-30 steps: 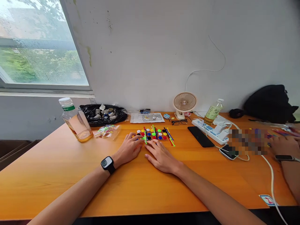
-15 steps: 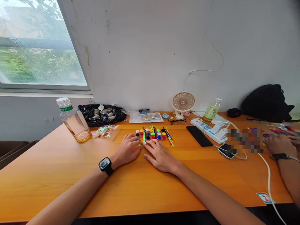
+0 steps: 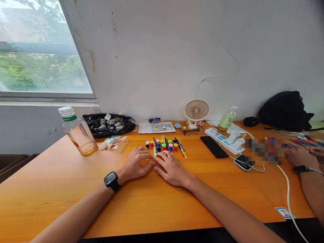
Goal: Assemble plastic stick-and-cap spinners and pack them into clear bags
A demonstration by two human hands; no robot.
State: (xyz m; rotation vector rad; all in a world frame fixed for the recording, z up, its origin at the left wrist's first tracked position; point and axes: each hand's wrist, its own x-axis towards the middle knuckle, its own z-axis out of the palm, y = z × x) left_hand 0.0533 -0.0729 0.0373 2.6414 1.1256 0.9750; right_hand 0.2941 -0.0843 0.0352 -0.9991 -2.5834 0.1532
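Note:
My left hand (image 3: pixel 136 164), with a black watch on the wrist, rests on the table with its fingers curled. A small green piece (image 3: pixel 151 162) shows between its thumb and fingertips; its shape is mostly hidden. Close beside it, my right hand (image 3: pixel 172 169) lies low with fingers and thumb apart, its fingertips by the near ends of the sticks. Just beyond both hands are rows of small round plastic pieces (image 3: pixel 170 149) in white, red, yellow, blue, green and black. Thin coloured sticks (image 3: pixel 181 147) lie among and beside them.
Left stand a bottle (image 3: pixel 84 138), a clear bag of pieces (image 3: pixel 113 143) and a black plastic bag (image 3: pixel 87 125). A fan (image 3: pixel 196 110), glasses (image 3: pixel 191 132), phone (image 3: pixel 214 146), power strip (image 3: pixel 222 140) and second bottle (image 3: pixel 226 120) lie behind and right. Another person's hand (image 3: pixel 300 157) is far right.
The green piece now sits lower, nearer my left thumb, and the left hand has drawn slightly back. My right hand has barely moved. The whole view has shifted slightly.

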